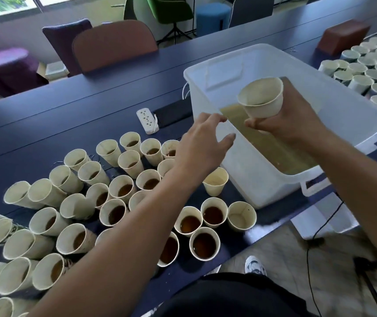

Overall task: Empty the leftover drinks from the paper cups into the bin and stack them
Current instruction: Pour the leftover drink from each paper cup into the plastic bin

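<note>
Dark blue table (45, 133) carries a translucent white bin (263, 179) holding yellowish-brown liquid. Right hand (290, 120) grips one paper cup (261, 98) by its base, tilted with its mouth toward the camera, above the bin interior. Left hand (202, 143) is empty, fingers spread, just beside the bin's near wall and above a cluster of filled cups (123, 191). Emptied cups (370, 69) stand at far right. A power strip (147, 120) lies left of the bin.
</note>
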### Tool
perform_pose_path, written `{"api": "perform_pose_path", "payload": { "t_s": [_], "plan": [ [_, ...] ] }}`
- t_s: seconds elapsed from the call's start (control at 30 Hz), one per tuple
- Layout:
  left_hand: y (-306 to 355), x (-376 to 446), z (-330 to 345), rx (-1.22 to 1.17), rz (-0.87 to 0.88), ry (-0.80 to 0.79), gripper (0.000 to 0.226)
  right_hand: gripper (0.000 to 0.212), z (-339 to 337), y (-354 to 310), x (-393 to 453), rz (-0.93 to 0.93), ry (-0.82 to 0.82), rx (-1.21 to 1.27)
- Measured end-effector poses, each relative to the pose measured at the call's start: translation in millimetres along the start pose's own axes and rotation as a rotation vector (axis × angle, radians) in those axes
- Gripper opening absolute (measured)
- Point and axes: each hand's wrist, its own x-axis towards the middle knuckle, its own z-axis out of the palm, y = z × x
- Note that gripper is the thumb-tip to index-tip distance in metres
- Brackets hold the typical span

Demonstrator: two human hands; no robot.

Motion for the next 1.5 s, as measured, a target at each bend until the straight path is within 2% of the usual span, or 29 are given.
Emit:
{"api": "perform_pose_path", "payload": {
  "t_s": [0.2, 0.33, 0.7, 1.13, 1.5],
  "plan": [
    [4, 9, 14, 0.1, -0.033, -0.093, 0.072, 0.074, -1, 43, 13, 0.102, -0.061, -0.143],
    [2, 9, 21, 0.157, -0.057, -0.186, 0.081, 0.07, 5, 56, 12, 0.143, -0.078, -0.164],
    [-3, 13, 22, 0.218, -0.057, -0.246, 0.082, 0.064, 14, 53, 12, 0.175, -0.098, -0.183],
    [-4, 19, 20, 0.205, -0.059, -0.251, 0.083, 0.063, 18, 54, 12, 0.02, -0.124, -0.655],
    [-4, 20, 19, 0.187, -0.061, -0.237, 0.083, 0.054, 21, 61, 12, -0.09, -0.113, -0.753]
  ]
}}
